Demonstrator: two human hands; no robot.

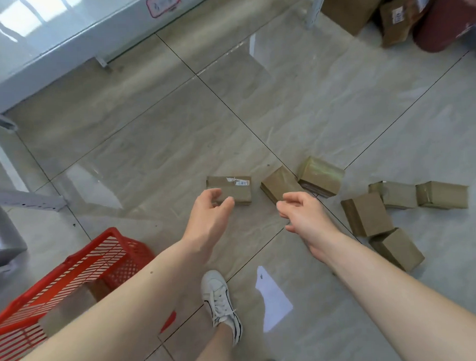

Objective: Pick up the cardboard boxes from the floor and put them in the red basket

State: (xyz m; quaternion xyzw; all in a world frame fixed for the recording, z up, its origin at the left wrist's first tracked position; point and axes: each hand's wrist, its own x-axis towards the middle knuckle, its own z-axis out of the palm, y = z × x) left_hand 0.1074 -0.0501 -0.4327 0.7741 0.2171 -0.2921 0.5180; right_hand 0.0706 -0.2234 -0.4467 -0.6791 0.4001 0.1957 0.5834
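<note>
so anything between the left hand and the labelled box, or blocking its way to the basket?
Nothing visible. The left hand hovers open right at the labelled box, with bare floor between that box and the red basket.

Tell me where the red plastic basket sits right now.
In the head view the red plastic basket stands on the floor at lower left, partly behind the left forearm, left of the white sneaker.

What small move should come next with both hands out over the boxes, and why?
Probably lower the left hand onto the labelled box and grip it. That hand hovers right over its near edge, fingers loosely curled and holding nothing, and this box lies nearest the red basket. The right hand is also empty, near the next box.
</note>
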